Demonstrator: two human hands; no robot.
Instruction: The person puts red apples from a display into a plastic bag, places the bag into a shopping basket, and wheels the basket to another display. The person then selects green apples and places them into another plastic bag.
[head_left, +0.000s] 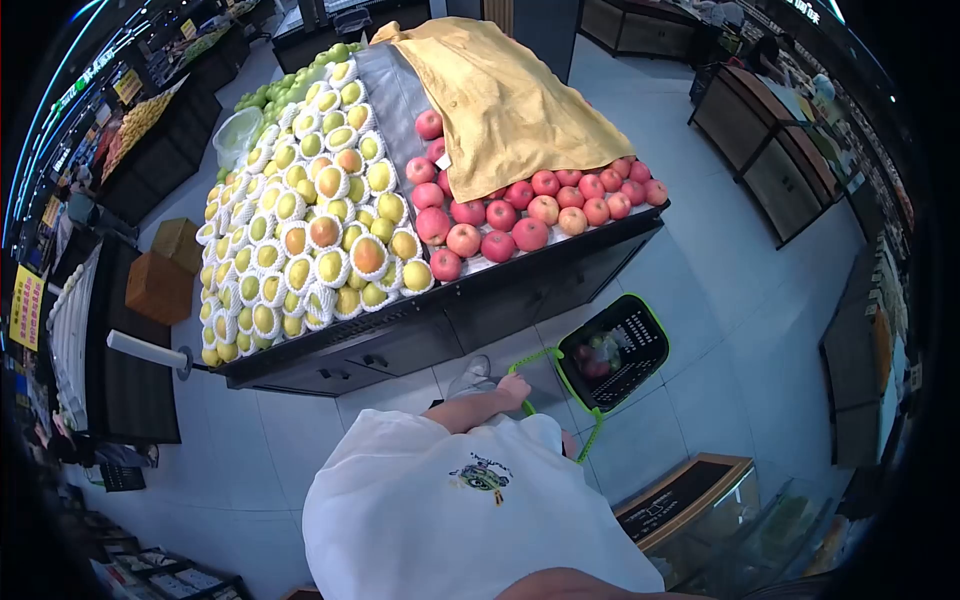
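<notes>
Bagged reddish produce (597,368) is already loaded in the black, green-rimmed plastic basket (645,343); what's left can't be told. Green handle (535,359) is gripped by left hand (515,389), right hand's state unclear.

yellow sign (26,306), shirt print (482,477), lettering unreadable

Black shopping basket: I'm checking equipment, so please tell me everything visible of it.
The shopping basket looks plastic: black, open-topped, with perforated walls and bright green trim. Green handle sections reach toward the person, and the left hand appears to grip one. Inside lies a clear bag with reddish contents, probably fruit. The basket is low, near the tiled floor, in front of the display stand; whether its base touches the floor is hidden.
</notes>
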